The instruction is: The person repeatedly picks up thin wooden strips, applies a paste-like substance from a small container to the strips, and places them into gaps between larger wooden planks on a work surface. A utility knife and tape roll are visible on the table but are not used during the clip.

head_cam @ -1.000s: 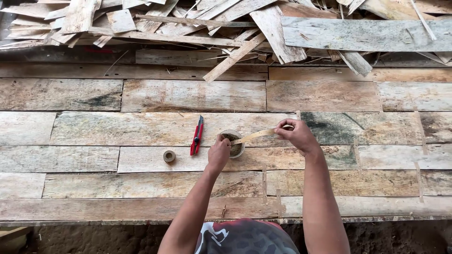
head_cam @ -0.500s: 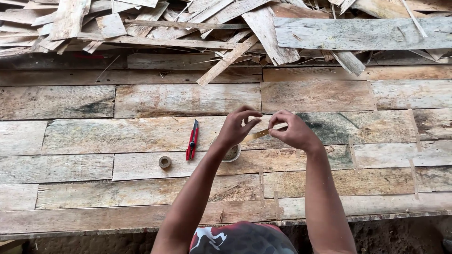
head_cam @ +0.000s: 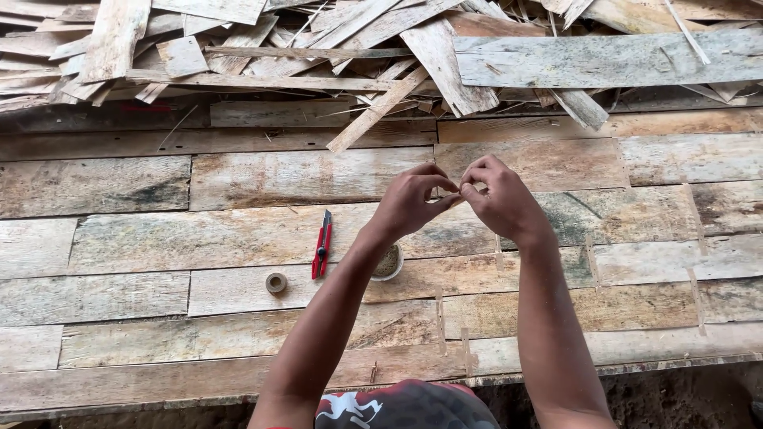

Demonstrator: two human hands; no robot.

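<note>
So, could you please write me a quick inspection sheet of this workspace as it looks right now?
Surface: weathered plank bench, boards laid side by side.
Job's things: small round container partly hidden under the left wrist; whatever the fingertips pinch is too small to tell.
Clutter: red utility knife and small tape roll lying apart on the planks.
Hands: left hand and right hand raised, fingertips meeting.
Cables: nothing seen.
Surroundings: pile of scrap wood strips behind; dirt ground in front.
</note>
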